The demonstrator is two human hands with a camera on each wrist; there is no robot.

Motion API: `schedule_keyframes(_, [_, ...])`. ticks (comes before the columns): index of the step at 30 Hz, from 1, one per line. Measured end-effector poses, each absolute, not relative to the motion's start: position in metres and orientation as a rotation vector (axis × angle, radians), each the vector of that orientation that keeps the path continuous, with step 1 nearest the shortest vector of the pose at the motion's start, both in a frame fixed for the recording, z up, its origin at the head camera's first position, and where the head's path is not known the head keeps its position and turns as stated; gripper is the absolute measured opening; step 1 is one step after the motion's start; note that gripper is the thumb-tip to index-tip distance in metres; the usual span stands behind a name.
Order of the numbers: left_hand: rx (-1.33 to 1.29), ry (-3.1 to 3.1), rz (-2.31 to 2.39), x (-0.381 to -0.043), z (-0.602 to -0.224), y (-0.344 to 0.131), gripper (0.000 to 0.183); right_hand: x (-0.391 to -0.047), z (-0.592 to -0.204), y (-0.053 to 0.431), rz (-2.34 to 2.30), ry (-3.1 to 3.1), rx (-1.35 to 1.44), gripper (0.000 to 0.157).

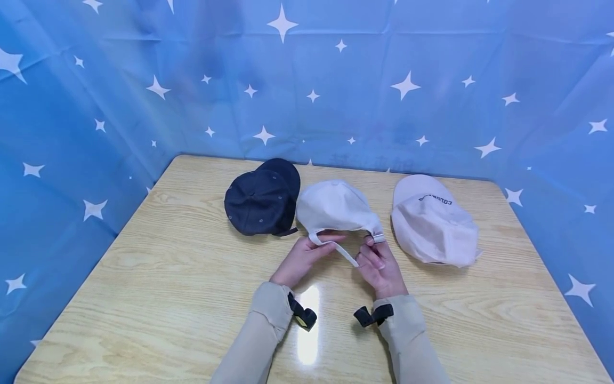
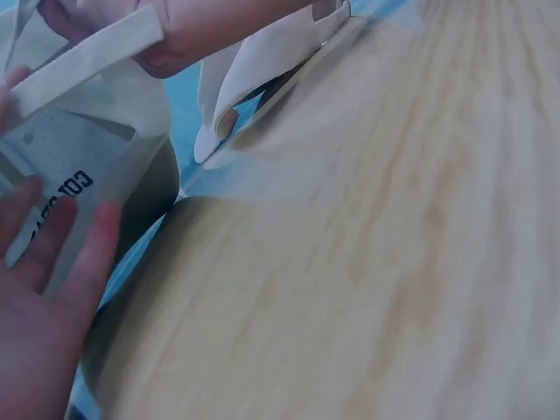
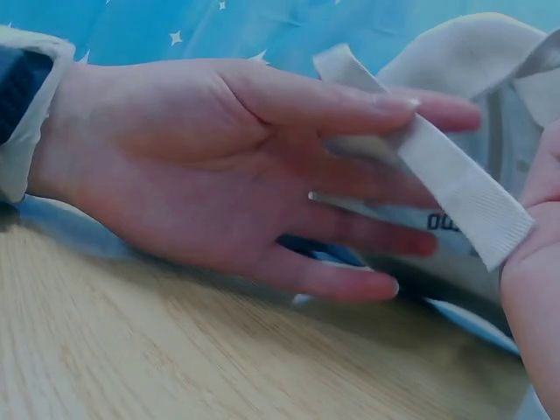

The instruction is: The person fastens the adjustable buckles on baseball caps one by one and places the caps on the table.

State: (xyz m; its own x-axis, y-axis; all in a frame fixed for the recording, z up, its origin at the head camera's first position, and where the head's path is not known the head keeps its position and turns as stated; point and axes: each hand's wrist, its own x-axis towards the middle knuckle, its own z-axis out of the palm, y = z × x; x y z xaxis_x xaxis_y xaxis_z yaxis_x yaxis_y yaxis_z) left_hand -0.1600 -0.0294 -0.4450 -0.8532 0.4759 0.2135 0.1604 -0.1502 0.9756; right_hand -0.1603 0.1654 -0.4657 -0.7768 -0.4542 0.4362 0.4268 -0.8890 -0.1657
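A white baseball cap (image 1: 336, 205) is between both hands, its back opening toward me. The left hand (image 1: 298, 261) pinches the cap's back strap (image 1: 344, 254), thumb over it and the other fingers stretched out beneath. The strap hangs unfastened, its loose end close to the right palm. At the opposite side of the opening, the right hand (image 1: 384, 269) pinches the cap's edge by the buckle (image 1: 378, 238). Dark lettering (image 2: 74, 184) shows through the opening in the left wrist view. In the right wrist view, the left thumb lies across the strap (image 3: 464, 188).
A dark navy cap (image 1: 254, 200) lies just left of the white one. To the right is a pale pinkish cap (image 1: 431, 224) with dark lettering. The wooden table (image 1: 168, 277) ends at a blue star-patterned curtain (image 1: 336, 96). Black bands (image 1: 302, 314) circle the wrists.
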Motion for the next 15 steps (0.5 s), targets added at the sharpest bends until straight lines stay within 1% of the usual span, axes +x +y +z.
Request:
schedule_keyframes(3, [0.676,1.909,2.153,-0.16,-0.446,-0.032,0.028,-0.161,-0.466,0.166,-2.577,0.048,-0.638,0.025])
schedule_keyframes(7, [0.564,1.542,2.454,-0.162,-0.453,-0.035,0.024,-0.161,-0.462,0.164,-2.597,0.103,-0.649,0.025])
schedule_keyframes(10, [0.511,1.174,2.659,-0.163,-0.456,-0.038,0.021,-0.162,-0.457,0.159,-2.627,0.207,-0.681,0.028])
schedule_keyframes(13, [0.494,1.046,2.733,-0.162,-0.455,-0.039,0.021,-0.163,-0.453,0.153,-2.655,0.308,-0.692,0.03])
schedule_keyframes(15, [0.487,1.013,2.757,-0.162,-0.452,-0.037,0.021,-0.163,-0.45,0.15,-2.675,0.358,-0.669,0.026])
